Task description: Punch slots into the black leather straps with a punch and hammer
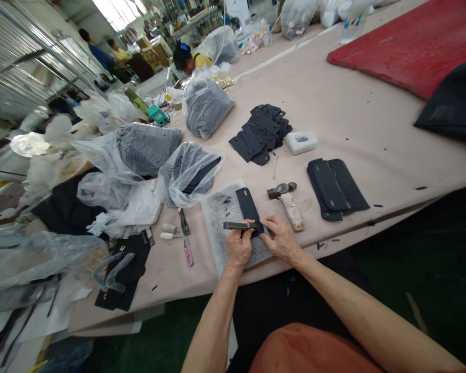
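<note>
My left hand (238,246) is closed round a slim metal punch tool (235,225), held level over the near end of a black leather strip (248,207). The strip lies on a grey scuffed cutting pad (221,217) at the table's front edge. My right hand (281,239) pinches the strip's near end beside the tool's tip. A hammer (289,202) with a pale wrapped handle lies just right of the pad, untouched.
Stacked black leather pieces (334,189) lie to the right, a heap of smaller black pieces (262,132) and a white block (302,142) farther back. Plastic bags (186,173) crowd the left. Small tools and pink snips (188,254) lie left of the pad. A red mat (407,46) lies far right. Other people work at the back.
</note>
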### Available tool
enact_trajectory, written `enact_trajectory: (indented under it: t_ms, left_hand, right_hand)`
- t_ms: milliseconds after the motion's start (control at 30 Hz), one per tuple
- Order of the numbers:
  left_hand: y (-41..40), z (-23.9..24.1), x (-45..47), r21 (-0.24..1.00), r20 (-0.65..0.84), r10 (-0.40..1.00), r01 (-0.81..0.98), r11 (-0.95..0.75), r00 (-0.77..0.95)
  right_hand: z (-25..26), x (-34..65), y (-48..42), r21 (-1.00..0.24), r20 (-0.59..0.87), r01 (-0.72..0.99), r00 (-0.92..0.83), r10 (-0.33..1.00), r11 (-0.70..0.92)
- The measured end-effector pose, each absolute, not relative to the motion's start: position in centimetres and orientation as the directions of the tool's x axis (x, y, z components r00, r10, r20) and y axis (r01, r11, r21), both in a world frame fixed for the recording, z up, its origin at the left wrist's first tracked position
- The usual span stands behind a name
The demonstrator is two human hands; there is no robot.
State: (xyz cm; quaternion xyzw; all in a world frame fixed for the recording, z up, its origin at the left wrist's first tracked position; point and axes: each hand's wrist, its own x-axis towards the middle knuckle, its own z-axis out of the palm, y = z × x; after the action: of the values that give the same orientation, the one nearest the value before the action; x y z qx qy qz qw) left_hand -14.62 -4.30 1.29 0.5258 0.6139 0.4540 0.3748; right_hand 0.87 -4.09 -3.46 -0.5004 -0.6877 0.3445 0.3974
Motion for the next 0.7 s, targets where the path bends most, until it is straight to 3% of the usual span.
enact_trajectory:
  t_ms: [267, 700]
  left_hand:
    - [-4.2, 0.8, -14.5, 0.934, 0.041, 0.988, 0.358, 0.016, -0.151]
    - [-4.1, -0.9, -14.4, 0.760, 0.296, 0.954, 0.614, -0.210, -0.040]
  right_hand:
    - [-3.7, 0.9, -4.1, -0.867, 0.212, 0.417, -0.183, 0.960, 0.272]
    - [-3.8, 0.9, -4.1, -0.857, 0.239, 0.419, -0.195, 0.951, 0.301]
